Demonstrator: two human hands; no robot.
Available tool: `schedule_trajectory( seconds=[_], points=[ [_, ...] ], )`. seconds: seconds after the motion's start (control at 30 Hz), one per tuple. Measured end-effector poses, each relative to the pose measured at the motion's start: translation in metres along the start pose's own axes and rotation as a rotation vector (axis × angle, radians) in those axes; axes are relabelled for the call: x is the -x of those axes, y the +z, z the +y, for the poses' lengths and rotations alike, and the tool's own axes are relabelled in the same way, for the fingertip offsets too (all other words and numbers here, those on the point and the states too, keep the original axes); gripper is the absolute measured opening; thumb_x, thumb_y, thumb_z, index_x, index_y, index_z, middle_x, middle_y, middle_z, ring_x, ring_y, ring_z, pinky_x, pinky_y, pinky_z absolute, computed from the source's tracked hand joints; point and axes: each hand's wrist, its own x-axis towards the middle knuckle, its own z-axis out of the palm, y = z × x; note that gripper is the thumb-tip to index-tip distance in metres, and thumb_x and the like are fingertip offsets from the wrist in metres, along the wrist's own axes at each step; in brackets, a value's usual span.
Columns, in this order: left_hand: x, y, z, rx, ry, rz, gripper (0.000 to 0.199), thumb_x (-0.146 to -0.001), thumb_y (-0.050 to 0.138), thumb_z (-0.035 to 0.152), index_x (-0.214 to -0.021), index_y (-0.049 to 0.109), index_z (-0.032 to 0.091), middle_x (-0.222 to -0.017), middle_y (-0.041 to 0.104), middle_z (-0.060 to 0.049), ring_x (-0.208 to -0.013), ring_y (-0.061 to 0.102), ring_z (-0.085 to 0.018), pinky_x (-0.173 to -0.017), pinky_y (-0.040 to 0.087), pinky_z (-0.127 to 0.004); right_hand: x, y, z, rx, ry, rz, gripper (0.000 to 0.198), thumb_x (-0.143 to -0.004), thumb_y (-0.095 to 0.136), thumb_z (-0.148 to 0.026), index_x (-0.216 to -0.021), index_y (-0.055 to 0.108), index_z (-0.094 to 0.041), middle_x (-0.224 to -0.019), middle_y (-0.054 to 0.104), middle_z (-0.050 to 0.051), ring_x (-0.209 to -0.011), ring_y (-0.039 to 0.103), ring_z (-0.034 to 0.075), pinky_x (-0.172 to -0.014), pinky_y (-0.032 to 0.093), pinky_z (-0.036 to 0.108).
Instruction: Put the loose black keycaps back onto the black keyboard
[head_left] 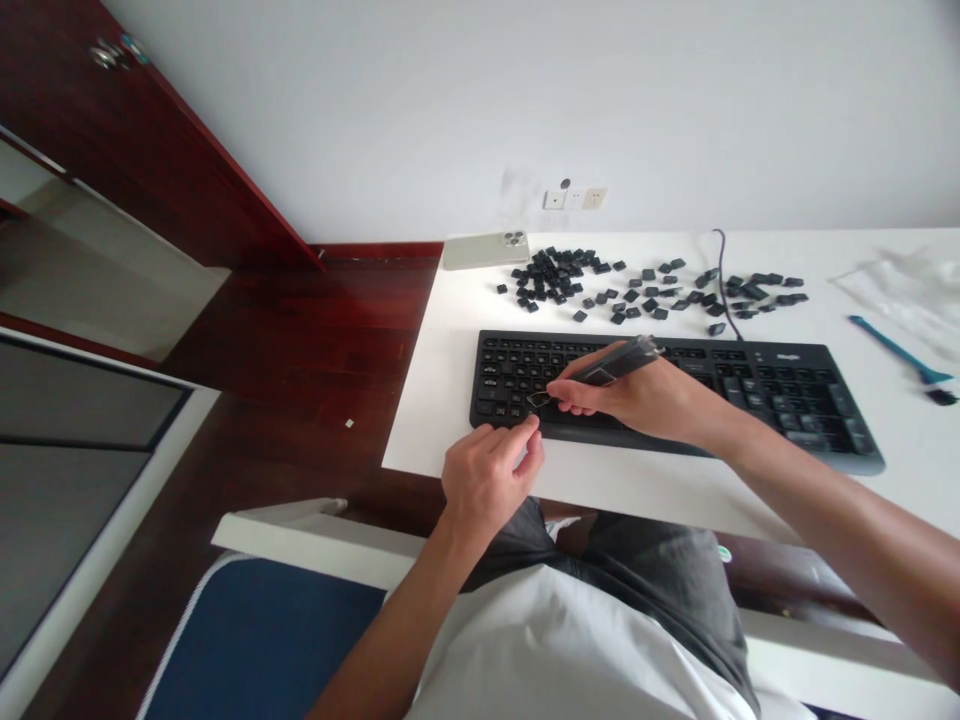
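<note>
A black keyboard (806, 390) lies along the front of the white table, with many keys gone from its left and middle parts. My right hand (626, 388) is closed around a keycap puller (609, 364) with a dark handle. The puller's wire end reaches down to the lower left keys; whether a keycap sits in it is too small to tell. My left hand (489, 468) rests at the keyboard's front left edge. Its index fingertip touches that edge, the thumb stands apart, the other fingers curl loosely, and I see nothing in it.
Loose black keycaps (553, 276) lie scattered behind the keyboard, crossed by its cable (721, 270). A phone (484, 251) lies at the back left corner. To the right are a blue brush (900, 350) and clear plastic (915, 290). A blue-seated chair (277, 640) stands lower left.
</note>
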Motion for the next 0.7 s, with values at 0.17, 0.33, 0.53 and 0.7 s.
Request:
schedule_trajectory(
  seconds=[0.17,0.33,0.53,0.7],
  points=[
    [0.001,0.001,0.001,0.021,-0.026,0.037,0.021,-0.1,0.064,0.024,-0.112,0.081,0.022,-0.069,0.074,0.0,-0.062,0.063,-0.014,-0.065,0.049,-0.028,0.02,0.019,-0.011,0.113,-0.041,0.167,0.034,-0.095,0.067,-0.055,-0.086,0.08,-0.025,-0.089,0.082,0.003,-0.078,0.073,0.024,-0.069,0.053,0.033],
    [-0.001,0.002,0.0,0.043,-0.091,0.046,0.023,-0.1,0.064,0.025,-0.116,0.081,0.023,-0.072,0.075,0.0,-0.061,0.064,-0.013,-0.066,0.048,-0.027,0.03,0.031,-0.019,0.127,-0.03,0.171,0.033,-0.096,0.065,-0.053,-0.089,0.081,-0.025,-0.086,0.081,0.002,-0.072,0.071,0.021,-0.066,0.049,0.032],
    [-0.006,-0.002,0.0,0.13,-0.247,-0.018,0.02,-0.098,0.07,0.031,-0.113,0.081,0.023,-0.071,0.074,0.0,-0.057,0.062,-0.011,-0.065,0.047,-0.023,0.014,0.019,-0.011,0.065,-0.036,0.095,0.035,-0.095,0.066,-0.054,-0.083,0.079,-0.024,-0.081,0.079,0.004,-0.074,0.07,0.022,-0.064,0.05,0.033],
    [-0.01,-0.005,0.001,0.157,-0.349,-0.069,0.028,-0.095,0.073,0.034,-0.121,0.076,0.024,-0.064,0.068,0.004,-0.056,0.06,-0.01,-0.062,0.043,-0.022,0.002,0.007,-0.007,-0.005,-0.039,-0.049,0.039,-0.093,0.065,-0.057,-0.078,0.077,-0.023,-0.068,0.073,0.001,-0.061,0.064,0.018,-0.057,0.047,0.03]
  ],
)
